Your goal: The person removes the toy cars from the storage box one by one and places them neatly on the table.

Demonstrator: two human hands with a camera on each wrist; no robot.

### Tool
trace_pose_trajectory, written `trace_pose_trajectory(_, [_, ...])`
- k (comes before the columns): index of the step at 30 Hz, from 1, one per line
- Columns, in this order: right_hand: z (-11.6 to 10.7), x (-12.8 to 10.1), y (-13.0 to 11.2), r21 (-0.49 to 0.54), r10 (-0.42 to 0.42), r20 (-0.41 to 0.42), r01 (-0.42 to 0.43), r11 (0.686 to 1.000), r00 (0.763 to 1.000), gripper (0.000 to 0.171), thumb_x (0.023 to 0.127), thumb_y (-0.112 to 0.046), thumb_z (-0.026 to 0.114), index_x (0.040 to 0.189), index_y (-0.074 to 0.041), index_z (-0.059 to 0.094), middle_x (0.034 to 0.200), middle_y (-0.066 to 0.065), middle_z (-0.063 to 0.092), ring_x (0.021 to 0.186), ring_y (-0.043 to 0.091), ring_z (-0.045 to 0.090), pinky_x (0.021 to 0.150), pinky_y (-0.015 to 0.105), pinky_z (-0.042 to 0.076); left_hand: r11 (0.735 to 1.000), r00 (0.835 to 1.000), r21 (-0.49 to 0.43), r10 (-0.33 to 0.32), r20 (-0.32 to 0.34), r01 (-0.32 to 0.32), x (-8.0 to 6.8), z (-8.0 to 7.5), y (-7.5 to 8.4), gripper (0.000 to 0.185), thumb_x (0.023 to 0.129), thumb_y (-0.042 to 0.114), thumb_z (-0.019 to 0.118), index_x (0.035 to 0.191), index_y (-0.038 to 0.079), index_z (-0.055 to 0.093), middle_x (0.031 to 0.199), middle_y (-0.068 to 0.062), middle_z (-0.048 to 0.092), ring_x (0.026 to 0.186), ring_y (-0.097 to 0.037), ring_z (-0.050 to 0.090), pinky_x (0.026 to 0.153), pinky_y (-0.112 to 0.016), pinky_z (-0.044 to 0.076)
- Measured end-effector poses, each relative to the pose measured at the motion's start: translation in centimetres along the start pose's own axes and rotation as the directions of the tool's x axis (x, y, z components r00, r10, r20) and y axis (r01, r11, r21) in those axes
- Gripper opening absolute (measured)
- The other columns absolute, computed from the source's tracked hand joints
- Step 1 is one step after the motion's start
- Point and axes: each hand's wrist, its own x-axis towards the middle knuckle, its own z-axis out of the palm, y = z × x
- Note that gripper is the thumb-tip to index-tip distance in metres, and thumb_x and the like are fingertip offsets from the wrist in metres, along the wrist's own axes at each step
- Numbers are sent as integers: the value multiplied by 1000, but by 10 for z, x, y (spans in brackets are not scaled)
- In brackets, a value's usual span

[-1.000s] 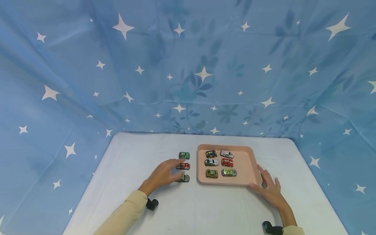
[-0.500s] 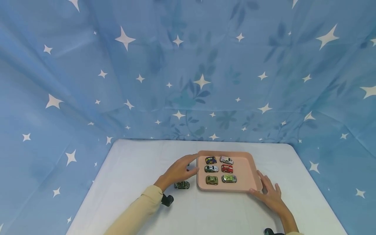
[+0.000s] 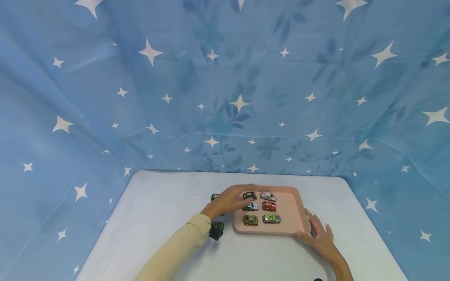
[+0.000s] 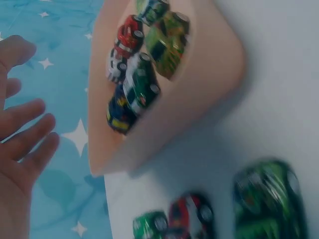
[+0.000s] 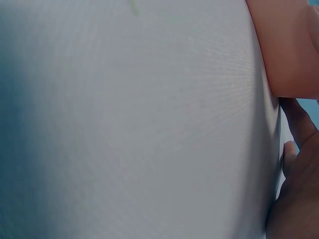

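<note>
Just beyond the left hand (image 3: 230, 201), past its fingertips, stands the blue toy car (image 3: 250, 195) in the pink tray (image 3: 291, 212). This grip is spread and empty, fingers relaxed above the tray's left rim. Behind and under its wrist, three cars sit on the tabletop (image 3: 168, 218): green (image 4: 149, 225), red (image 4: 192, 219) and camouflage (image 4: 269, 199). The right hand (image 3: 319, 236) lies flat with straight fingers against the tray's near corner, steadying it. This looks like a reach between pickups. The next move calls for closing thumb and fingers on one small car without knocking its close neighbours.
</note>
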Motion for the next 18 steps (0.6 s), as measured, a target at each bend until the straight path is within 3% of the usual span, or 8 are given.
trace_pose_trajectory(6, [0,-1,1,-6,-14,-4,14,1000,1000,109,93,-53,76,172,-7,17,172,33,12,157,56,-1,118,72,-18,999,997,-30,-33,70,35,19,7,6,51,111,28,64,160,26,53,165,2,47,150,-18,45,119,-40,41])
trace_pose_trajectory(11, [0,-1,0,-15,-16,-8,16,1000,1000,108,93,-53,75,171,-6,18,172,33,12,158,56,-1,118,71,-19,997,993,54,-68,95,63,35,12,13,56,110,36,64,163,22,50,159,3,54,143,-20,54,119,-47,40])
trace_pose_trajectory(15, [0,-2,-1,-11,-21,-14,21,1000,1000,107,92,-52,76,171,-5,20,172,33,13,158,55,-1,118,71,-19,997,992,72,-49,116,41,48,16,18,57,110,32,65,163,18,50,152,-3,62,118,-16,68,110,-39,46])
trace_pose_trajectory(18, [0,-3,-3,-5,-30,-19,30,1000,999,106,92,-51,76,170,-5,21,172,33,14,158,55,0,118,71,-19,999,991,40,-13,131,8,57,18,19,54,110,24,63,161,13,51,136,-10,71,77,-11,62,93,-26,49])
